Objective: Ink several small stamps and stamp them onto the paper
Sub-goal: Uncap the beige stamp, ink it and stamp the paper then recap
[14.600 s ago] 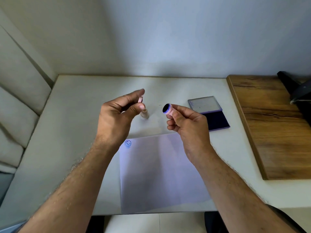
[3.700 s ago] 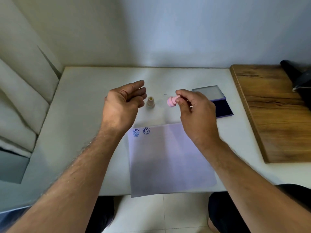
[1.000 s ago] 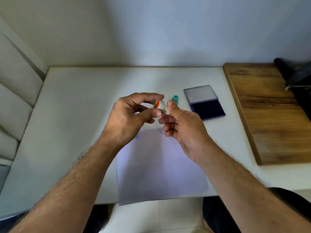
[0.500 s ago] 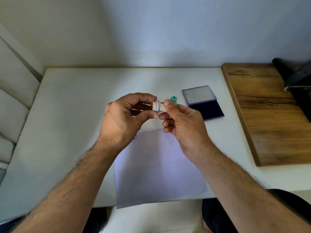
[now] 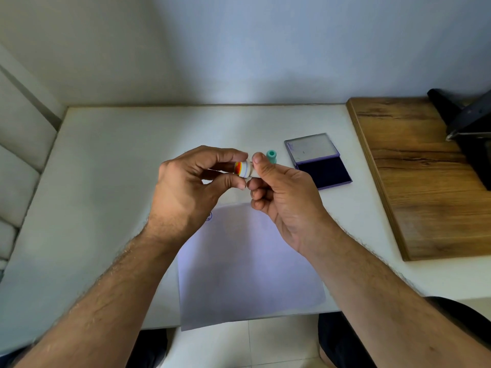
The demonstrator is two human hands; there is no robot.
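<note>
— Stamp (image 5: pixel 244 169), small and white with a red-and-orange end, held up over the white table (image 5: pixel 106 166), lying sideways between both hands. Left hand (image 5: pixel 191 189) pinches the coloured end, thumb below and fingers curled over the top.

— And the other one?

— Right hand (image 5: pixel 281 192) grips the white end, thumb on top, remaining fingers folded loosely under.

— What lies below?

— Paper (image 5: pixel 247 264), pale, near edge overhanging the table. One blue print (image 5: pixel 209 216) shows at its far left corner, half hidden by the left wrist.

— Further right?

— Teal stamp (image 5: pixel 271 156) standing upright, just behind the right thumb. Then the ink pad (image 5: pixel 325 172), lid (image 5: pixel 310 148) flipped open. Beyond it a wooden board (image 5: pixel 425 181), with something black (image 5: pixel 467 123) at its far corner.
</note>
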